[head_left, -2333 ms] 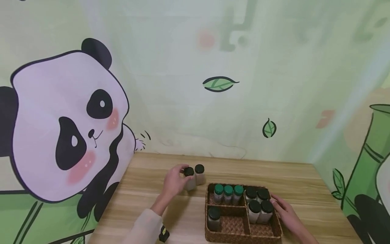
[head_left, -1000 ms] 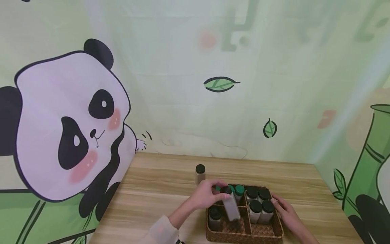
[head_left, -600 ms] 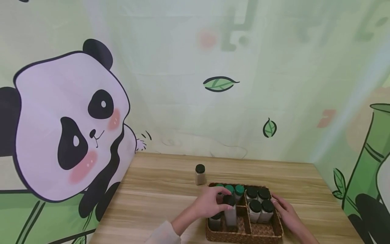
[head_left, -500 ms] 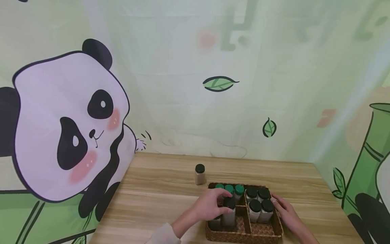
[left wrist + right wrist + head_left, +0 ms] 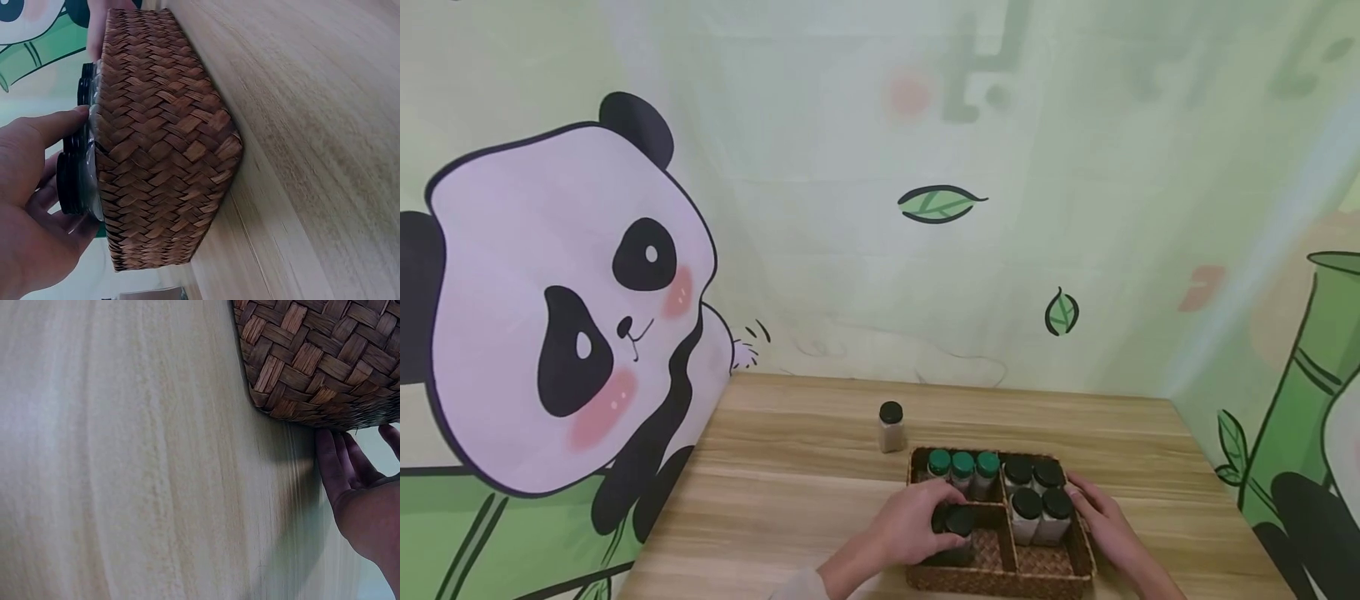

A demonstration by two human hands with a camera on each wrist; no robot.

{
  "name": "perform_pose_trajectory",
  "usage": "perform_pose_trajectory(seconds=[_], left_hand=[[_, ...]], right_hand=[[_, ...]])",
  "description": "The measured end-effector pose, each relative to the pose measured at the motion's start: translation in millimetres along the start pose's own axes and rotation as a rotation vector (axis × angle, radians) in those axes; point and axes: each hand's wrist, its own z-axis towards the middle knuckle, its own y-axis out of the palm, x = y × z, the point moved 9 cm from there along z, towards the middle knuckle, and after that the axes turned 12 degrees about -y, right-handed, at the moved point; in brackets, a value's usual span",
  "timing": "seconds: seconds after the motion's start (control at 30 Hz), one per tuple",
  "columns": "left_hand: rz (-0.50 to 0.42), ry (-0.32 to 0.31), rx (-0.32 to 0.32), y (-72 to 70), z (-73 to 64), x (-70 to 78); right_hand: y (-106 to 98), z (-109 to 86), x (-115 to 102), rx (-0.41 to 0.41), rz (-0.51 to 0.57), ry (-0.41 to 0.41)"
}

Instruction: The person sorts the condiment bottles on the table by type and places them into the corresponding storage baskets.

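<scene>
A woven basket [image 5: 992, 577] with compartments stands on the table. My left hand [image 5: 913, 523] reaches into its front left compartment and pinches a black-capped spice jar [image 5: 958, 523] by the cap. Another black-capped jar sits beside it, mostly covered by my hand; the left wrist view shows its cap [image 5: 70, 187]. Several green-capped jars [image 5: 962, 467] fill the back left compartment, and several black-capped jars [image 5: 1026, 507] stand on the right. My right hand [image 5: 1105, 525] rests its fairly straight fingers [image 5: 331, 459] against the basket's right side.
One black-capped jar [image 5: 891, 427] stands upright on the wooden table [image 5: 790, 467], behind the basket's left corner. A printed panda backdrop [image 5: 820, 208] rises behind the table's back edge.
My left hand has carried one black-capped jar from the back of the table rightward and lowered it upright into the front left compartment. My right hand stays at the basket's side.
</scene>
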Motion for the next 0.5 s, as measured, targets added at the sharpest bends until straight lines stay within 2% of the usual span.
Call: perform_pose_trajectory(seconds=[0.13, 0.3, 0.4, 0.5], left_hand=[[0.023, -0.003, 0.013, 2.0, 0.0, -0.9], [0.017, -0.013, 0.001, 2.9, -0.9, -1.4], [-0.040, -0.006, -0.013, -1.7, -1.5, -2.2], [-0.148, -0.010, -0.010, -14.8, -0.4, -6.0]], right_hand=[[1.0, -0.2, 0.0, -0.008, 0.011, 0.011], [1.2, -0.6, -1.5, -0.012, 0.017, 0.010], [0.6, -0.7, -1.3, -0.006, 0.021, 0.003], [0.5, -1.3, -0.9, -0.006, 0.009, -0.004]])
